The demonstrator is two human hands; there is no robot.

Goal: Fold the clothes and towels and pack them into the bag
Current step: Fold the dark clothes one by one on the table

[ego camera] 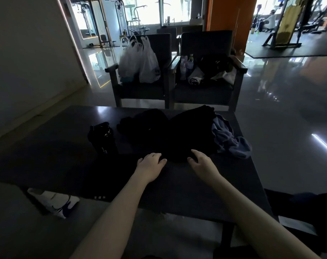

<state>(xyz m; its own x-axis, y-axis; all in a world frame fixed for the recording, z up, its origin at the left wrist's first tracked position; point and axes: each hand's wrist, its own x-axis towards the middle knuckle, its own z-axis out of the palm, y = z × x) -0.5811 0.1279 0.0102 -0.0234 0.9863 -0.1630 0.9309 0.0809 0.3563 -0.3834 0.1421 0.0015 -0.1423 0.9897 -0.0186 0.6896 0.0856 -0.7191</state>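
— Where are we?

— Nearest us, our left hand (151, 165) and right hand (201, 162) sit on the table (56, 146), both at the near edge of the black clothes (187, 133). We judge we're about to start the first fold.

— How do we do it well?

— Take that edge at two spots well apart, pull it taut, and lay it flat before we fold it over. The cloth is bunched, so we should smooth it first, or the fold will trap creases.

— And our fingers?

— The left lies flat, fingers close together and resting on the cloth, thumb out to the side, holding nothing. The right is cupped at the edge, thumb spread from the fingers. It's too dark to tell whether it pinches cloth or only touches it.

— What's beyond?

— The towel (228, 137) is crumpled against the right of the black heap, and a bottle (102, 137) stands to its left. We can't tell whether the darker lump behind is the bag. Farther off, two chairs (205, 94) hold plastic bags (140, 62) and other gear.
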